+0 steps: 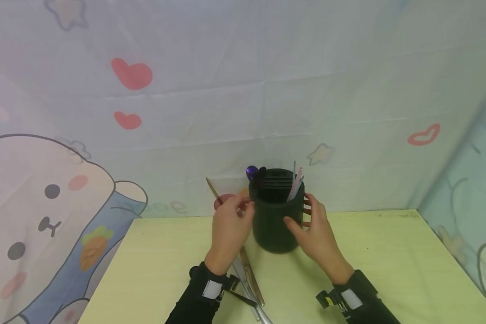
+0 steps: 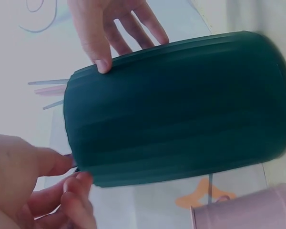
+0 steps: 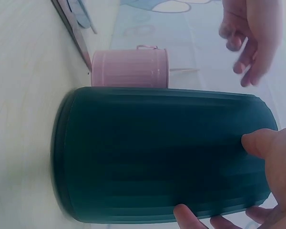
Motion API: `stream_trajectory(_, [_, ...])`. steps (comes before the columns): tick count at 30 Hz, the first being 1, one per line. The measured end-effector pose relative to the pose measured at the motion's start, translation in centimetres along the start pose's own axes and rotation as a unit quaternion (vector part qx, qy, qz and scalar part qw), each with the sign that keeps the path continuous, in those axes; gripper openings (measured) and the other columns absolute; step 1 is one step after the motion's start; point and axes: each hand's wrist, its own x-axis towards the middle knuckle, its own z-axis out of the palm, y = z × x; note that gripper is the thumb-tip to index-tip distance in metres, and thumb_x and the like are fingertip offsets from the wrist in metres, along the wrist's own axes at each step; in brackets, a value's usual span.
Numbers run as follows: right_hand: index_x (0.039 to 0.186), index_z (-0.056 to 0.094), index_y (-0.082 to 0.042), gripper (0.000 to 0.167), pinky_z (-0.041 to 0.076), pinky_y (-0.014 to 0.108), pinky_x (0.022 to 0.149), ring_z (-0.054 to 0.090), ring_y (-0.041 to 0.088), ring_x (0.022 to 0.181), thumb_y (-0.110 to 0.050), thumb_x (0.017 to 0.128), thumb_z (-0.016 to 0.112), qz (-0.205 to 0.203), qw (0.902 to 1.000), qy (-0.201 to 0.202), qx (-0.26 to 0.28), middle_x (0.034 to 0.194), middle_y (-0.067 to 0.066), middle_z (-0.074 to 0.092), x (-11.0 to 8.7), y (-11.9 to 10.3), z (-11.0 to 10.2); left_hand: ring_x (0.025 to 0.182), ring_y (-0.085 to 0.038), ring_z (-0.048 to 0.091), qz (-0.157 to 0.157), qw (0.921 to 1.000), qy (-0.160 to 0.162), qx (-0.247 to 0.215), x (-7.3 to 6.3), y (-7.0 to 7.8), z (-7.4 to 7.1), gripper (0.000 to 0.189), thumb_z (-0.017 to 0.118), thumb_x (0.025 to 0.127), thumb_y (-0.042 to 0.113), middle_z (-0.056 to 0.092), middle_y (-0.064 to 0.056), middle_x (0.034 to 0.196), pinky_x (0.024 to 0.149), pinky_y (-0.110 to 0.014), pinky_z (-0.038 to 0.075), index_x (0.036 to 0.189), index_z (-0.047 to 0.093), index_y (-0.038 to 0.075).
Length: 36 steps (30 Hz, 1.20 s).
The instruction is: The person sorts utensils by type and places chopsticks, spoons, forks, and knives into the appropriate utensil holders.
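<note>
A dark green ribbed container [image 1: 277, 227] stands upright near the table's back edge. My right hand [image 1: 317, 236] holds its right side, thumb [image 3: 260, 143] on the near wall and fingers wrapped round the side. Beside the left rim is my left hand [image 1: 231, 227], its fingers loosely bent; the right wrist view shows nothing between them. Inside the container, thin pink and bluish sticks [image 1: 295, 184] lean at the right. A shiny purple spoon [image 1: 251, 172] and a dark spoon [image 1: 261, 174] rise at the left rim.
A small pink bucket [image 3: 128, 68] with a side handle stands to the container's left, a gold-coloured stick [image 1: 213, 190] rising from it. Metal cutlery, including a brownish knife [image 1: 253, 281], lies on the table [image 1: 162, 252] by my left forearm. A printed cloth [image 1: 210, 112] hangs behind.
</note>
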Motion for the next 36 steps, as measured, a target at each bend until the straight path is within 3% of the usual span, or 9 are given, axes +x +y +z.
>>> stream_trajectory(8, [0.173,0.024,-0.010,0.088,0.059,0.062,0.110,0.054,0.048,0.148,-0.033,0.105,0.076,0.008,0.9999,-0.008,0.002,0.168,0.027,0.037,0.1,0.2,-0.1,0.062,-0.009,0.062,-0.039,0.9962,-0.073,0.027,-2.5,-2.1,-2.2,0.015,0.074,0.100,0.020,0.076,-0.001,0.075,0.055,-0.027,0.047,0.093,0.081,0.011])
stream_trajectory(16, [0.173,0.024,-0.010,0.089,0.060,0.060,0.108,0.054,0.046,0.148,-0.033,0.105,0.076,0.010,0.9999,-0.006,0.002,0.168,0.026,0.037,0.1,0.3,-0.2,0.054,-0.010,0.051,-0.065,0.9824,-0.160,0.070,-4.3,-5.3,-3.5,0.027,0.073,0.102,0.018,0.065,0.001,0.063,0.049,-0.026,0.040,0.077,0.077,0.011])
stream_trajectory(21, [0.173,0.024,-0.009,0.088,0.060,0.060,0.106,0.054,0.046,0.147,-0.032,0.105,0.076,0.008,1.0000,-0.003,0.000,0.167,0.026,0.037,0.0,0.4,-0.4,0.051,-0.009,0.049,-0.075,0.9691,-0.214,0.096,-5.6,-6.8,-4.0,0.030,0.073,0.103,0.020,0.060,0.005,0.060,0.048,-0.025,0.037,0.074,0.076,0.011])
stream_trajectory(26, [0.172,0.024,-0.009,0.088,0.061,0.060,0.106,0.054,0.046,0.147,-0.032,0.105,0.076,0.008,1.0000,-0.004,-0.001,0.167,0.027,0.037,0.0,0.5,-0.5,0.048,-0.008,0.036,-0.092,0.9504,-0.272,0.119,-6.8,-7.8,-4.4,0.052,0.074,0.102,0.020,0.038,0.011,0.052,0.046,-0.024,0.026,0.055,0.053,0.017])
stream_trajectory(28, [0.173,0.024,-0.010,0.088,0.060,0.060,0.107,0.054,0.046,0.147,-0.032,0.105,0.076,0.010,0.9999,-0.005,0.000,0.167,0.026,0.037,0.0,0.5,-0.5,0.044,-0.008,0.039,-0.104,0.9387,-0.303,0.126,-7.1,-8.0,-4.5,0.056,0.073,0.102,0.019,0.038,0.011,0.047,0.045,-0.024,0.028,0.051,0.049,0.017])
stream_trajectory(33, [0.172,0.025,-0.010,0.088,0.060,0.061,0.107,0.054,0.046,0.147,-0.031,0.104,0.077,0.016,0.9998,-0.005,0.007,0.167,0.025,0.037,0.0,0.4,-0.5,0.033,-0.008,0.047,-0.134,0.9095,-0.371,0.131,-7.8,-8.3,-4.7,0.053,0.070,0.104,0.016,0.050,0.006,0.039,0.041,-0.024,0.037,0.052,0.058,0.012])
stream_trajectory(36, [0.172,0.026,-0.010,0.088,0.060,0.061,0.107,0.054,0.046,0.147,-0.031,0.104,0.077,0.017,0.9998,-0.006,0.007,0.167,0.026,0.037,0.0,0.3,-0.6,0.032,-0.008,0.048,-0.135,0.9083,-0.371,0.137,-7.9,-8.4,-4.6,0.049,0.070,0.102,0.012,0.051,0.005,0.040,0.040,-0.025,0.038,0.054,0.059,0.010])
